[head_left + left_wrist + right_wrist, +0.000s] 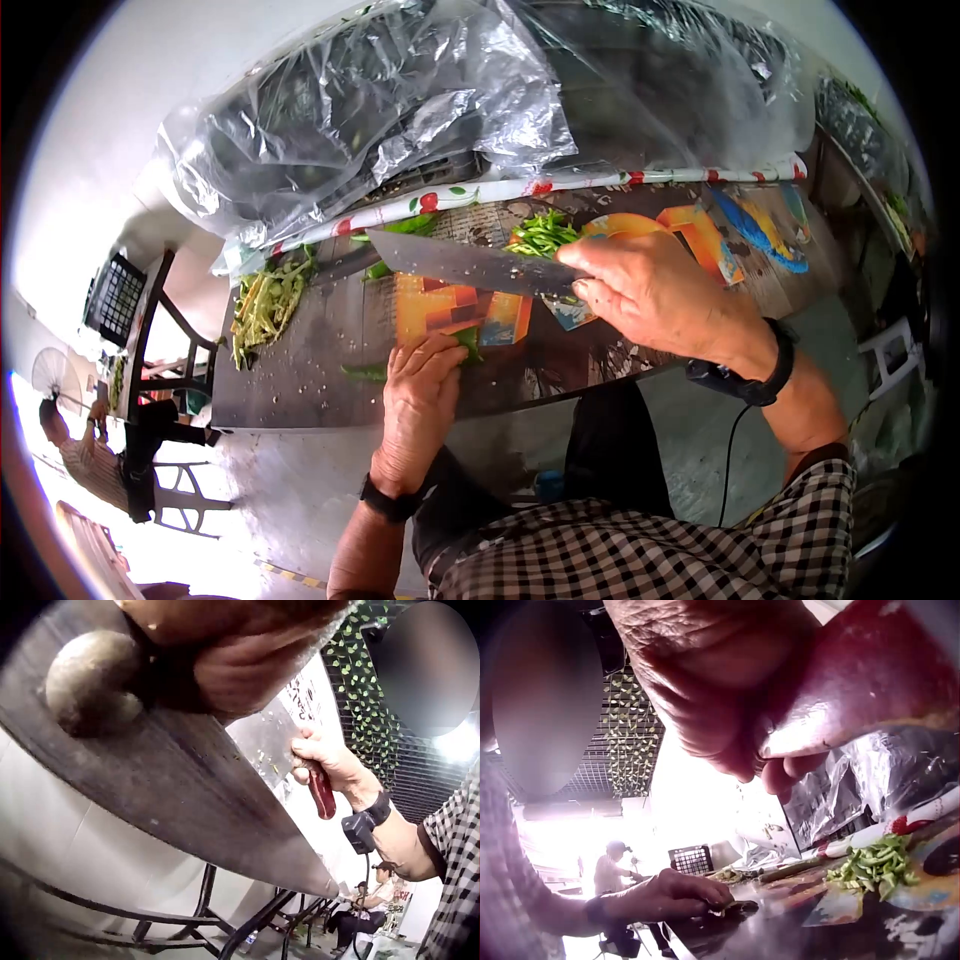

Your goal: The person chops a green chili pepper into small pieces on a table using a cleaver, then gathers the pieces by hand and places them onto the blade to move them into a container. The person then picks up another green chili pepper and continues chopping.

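- Pale walls around us, and a crumpled clear plastic sheet along the back of the worktop. Reading the worktop as a clock face, a second person sits well beyond it, out toward 8 o'clock.
- At 9 o'clock, a loose heap of pale-green trimmings.
- At 8 o'clock, near the front edge, lies a long green pepper. The left hand holds it down under bent fingers; whether it is whole or split I can't tell.
- At 10 o'clock, more green peppers, partly behind the blade.
- Across the middle, above the worktop, the broad knife, tip toward 10 o'clock, flecks on its side.
- At 1 o'clock, a small pile of cut green pieces.
- At 3 o'clock, the right hand grips the knife's handle.
- For clean slicing, I'd tuck the left fingertips behind the knuckles, run the blade's flat against them, and draw back evenly after each cut.
- No brand I can read; the red lettering in the left wrist view's background is too small.
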The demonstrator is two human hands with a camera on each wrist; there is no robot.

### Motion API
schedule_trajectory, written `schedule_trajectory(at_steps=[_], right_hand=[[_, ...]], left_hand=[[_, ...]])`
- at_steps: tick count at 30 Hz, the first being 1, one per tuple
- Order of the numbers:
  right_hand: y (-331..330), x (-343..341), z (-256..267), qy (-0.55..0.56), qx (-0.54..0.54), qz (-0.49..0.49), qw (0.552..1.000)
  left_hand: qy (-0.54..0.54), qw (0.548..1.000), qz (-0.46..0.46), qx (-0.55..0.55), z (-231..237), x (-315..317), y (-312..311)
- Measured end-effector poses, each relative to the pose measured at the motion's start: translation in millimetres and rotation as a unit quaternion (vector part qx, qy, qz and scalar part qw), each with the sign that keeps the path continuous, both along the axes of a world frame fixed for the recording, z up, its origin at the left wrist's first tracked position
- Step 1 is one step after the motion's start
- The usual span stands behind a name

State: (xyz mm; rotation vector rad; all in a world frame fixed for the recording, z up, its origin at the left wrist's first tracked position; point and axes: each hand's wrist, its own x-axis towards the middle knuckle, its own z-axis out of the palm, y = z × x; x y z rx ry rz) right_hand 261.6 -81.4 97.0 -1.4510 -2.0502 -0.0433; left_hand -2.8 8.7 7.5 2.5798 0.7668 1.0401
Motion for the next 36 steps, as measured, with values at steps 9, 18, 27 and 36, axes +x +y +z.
schedule_trajectory(at_steps=[9,18,27,36], right_hand=[[6.2,-27.2,-15.2,-0.065,-0.017,0.034,0.997],[4.3,-41.9,-18.9,-0.115,-0.12,-0.01,0.986],[6.0,-39.5,-15.1,-0.123,-0.156,0.007,0.98],[8.7,-48.4,0.0,-0.076,-0.092,0.055,0.991]], left_hand=[[-0.025,0.999,0.003,0.02,-0.1,0.6,-3.5],[-0.004,1.0,0.0,0.021,-0.2,-4.0,-12.1],[-0.001,0.998,-0.01,0.067,-8.1,-2.7,-12.7],[-0.023,0.999,0.015,0.045,-12.0,-1.3,-15.5]])
